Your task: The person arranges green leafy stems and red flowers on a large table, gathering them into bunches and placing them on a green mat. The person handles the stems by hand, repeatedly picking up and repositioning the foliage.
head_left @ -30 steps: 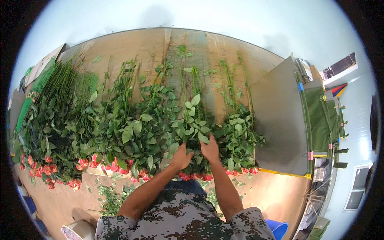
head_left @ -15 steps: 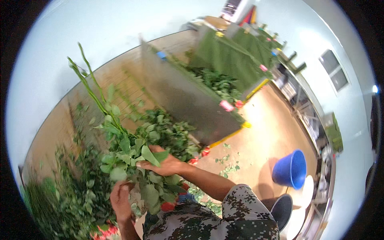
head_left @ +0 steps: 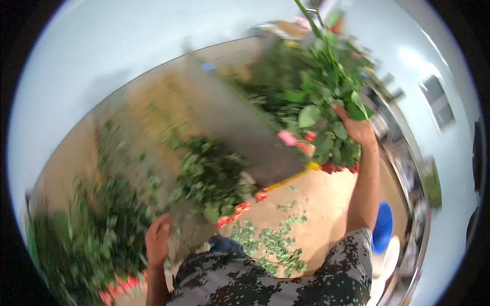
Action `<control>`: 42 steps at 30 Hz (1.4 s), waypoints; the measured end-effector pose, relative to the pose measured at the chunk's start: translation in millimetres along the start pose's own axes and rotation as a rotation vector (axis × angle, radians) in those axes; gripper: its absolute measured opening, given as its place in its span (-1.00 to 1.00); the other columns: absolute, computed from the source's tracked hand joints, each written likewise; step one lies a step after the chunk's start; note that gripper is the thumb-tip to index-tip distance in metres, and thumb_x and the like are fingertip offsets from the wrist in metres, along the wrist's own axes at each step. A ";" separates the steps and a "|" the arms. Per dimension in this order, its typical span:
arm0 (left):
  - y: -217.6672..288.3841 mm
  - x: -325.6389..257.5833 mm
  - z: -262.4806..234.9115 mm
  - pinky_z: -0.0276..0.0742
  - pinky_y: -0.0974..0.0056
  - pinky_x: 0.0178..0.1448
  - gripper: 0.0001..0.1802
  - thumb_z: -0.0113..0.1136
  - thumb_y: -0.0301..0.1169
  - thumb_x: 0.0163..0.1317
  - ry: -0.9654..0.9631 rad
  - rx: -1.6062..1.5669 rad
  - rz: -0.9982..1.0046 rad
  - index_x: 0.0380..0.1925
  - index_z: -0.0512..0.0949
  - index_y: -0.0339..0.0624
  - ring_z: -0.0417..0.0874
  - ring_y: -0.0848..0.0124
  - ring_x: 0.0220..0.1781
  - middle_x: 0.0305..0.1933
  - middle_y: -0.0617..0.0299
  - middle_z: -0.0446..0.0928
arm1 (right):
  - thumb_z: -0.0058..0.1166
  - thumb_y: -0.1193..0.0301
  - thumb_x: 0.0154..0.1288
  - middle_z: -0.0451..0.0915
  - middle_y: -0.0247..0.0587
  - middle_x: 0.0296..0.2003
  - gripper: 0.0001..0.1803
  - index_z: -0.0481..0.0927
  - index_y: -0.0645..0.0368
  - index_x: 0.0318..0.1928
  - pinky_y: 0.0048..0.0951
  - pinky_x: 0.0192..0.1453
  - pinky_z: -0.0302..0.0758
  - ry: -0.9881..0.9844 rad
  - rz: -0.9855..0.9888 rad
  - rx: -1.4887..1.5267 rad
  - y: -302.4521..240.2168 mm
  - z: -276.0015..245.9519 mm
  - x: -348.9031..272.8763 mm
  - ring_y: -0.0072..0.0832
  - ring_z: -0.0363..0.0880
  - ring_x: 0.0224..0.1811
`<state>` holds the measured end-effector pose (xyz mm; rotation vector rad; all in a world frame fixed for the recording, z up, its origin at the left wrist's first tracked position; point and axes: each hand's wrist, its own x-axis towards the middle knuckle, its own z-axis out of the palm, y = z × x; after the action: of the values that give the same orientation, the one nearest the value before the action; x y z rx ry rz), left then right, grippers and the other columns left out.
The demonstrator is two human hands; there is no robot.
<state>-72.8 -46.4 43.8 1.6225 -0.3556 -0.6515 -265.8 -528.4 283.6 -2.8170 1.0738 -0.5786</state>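
Observation:
My right hand (head_left: 359,128) is closed around the stems of a leafy bunch of roses (head_left: 327,92), held out to the right at arm's length. Its bare stem ends point up and away, and the red blooms (head_left: 339,168) hang at the lower end. My left hand (head_left: 158,238) is low at the left over the worktable, fingers loosely bent and nothing visible in them; motion blurs it a little. Beside it lies a big heap of leafy stems (head_left: 102,229) with coral-red rose heads (head_left: 122,288) at the near edge. Another leafy rose pile (head_left: 209,173) lies to its right.
A grey upright divider (head_left: 245,132) with a yellow-edged base stands right of the middle pile. Fallen leaves (head_left: 273,245) litter the floor. A blue bucket (head_left: 382,229) and pale round containers (head_left: 392,255) stand at the right, near shelving along the wall.
My right hand has carried the rose bunch from in front of my body up to the right, over the divider. The left hand has come away from the bunch and stays low at the left.

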 end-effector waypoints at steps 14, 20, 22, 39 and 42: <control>-48.9 -53.7 -44.8 0.52 0.35 -0.11 -0.66 0.00 -0.41 0.34 0.246 -0.011 -0.220 0.07 0.42 -0.33 0.60 0.43 -0.21 -0.12 0.10 0.58 | -0.15 0.20 0.39 0.55 -0.10 -0.18 -0.60 0.48 0.26 0.01 -0.39 -0.21 0.51 0.067 0.471 0.673 115.2 212.2 -38.3 -0.31 0.54 -0.24; -66.7 -43.9 -37.9 0.52 0.33 -0.07 -0.66 0.02 -0.35 0.34 0.178 -0.004 -0.203 0.01 0.44 -0.36 0.60 0.43 -0.19 -0.19 0.13 0.59 | -0.24 0.29 0.41 0.43 -0.21 -0.52 -0.68 0.49 0.29 -0.27 -0.49 -0.40 0.40 1.218 0.288 0.620 -48.2 47.9 -119.8 -0.48 0.40 -0.54; -68.5 -43.4 -33.7 0.51 0.32 -0.06 -0.65 0.03 -0.33 0.34 0.139 -0.003 -0.204 0.02 0.44 -0.36 0.60 0.43 -0.17 -0.20 0.12 0.60 | -0.17 0.27 0.31 0.42 -0.14 -0.33 -0.65 0.41 0.33 -0.10 -0.48 -0.26 0.37 0.705 -0.293 0.746 -94.4 74.7 -149.5 -0.42 0.35 -0.37; -72.4 -83.9 -7.2 0.52 0.30 -0.03 -0.62 -0.02 -0.44 0.33 0.298 -0.088 -0.216 0.11 0.40 -0.36 0.59 0.37 -0.14 -0.06 0.03 0.54 | 0.22 0.25 0.14 0.44 0.12 0.01 -0.33 0.23 0.33 0.15 -0.05 -0.01 0.54 -0.684 0.064 0.007 -227.8 367.7 -119.2 -0.06 0.46 0.10; -67.2 -89.7 -2.7 0.52 0.29 -0.06 -0.63 0.00 -0.40 0.34 0.229 0.013 -0.194 0.08 0.40 -0.36 0.60 0.37 -0.18 -0.09 0.04 0.55 | 0.23 0.32 0.10 0.55 0.17 -0.13 -0.26 0.19 0.38 0.21 -0.05 -0.09 0.55 -0.659 0.114 0.210 -216.5 353.9 -103.1 -0.01 0.57 -0.07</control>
<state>-151.3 18.5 -3.1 1.7373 -0.0352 -0.6012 -69.4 -321.2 -34.5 -2.4454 0.9481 0.2322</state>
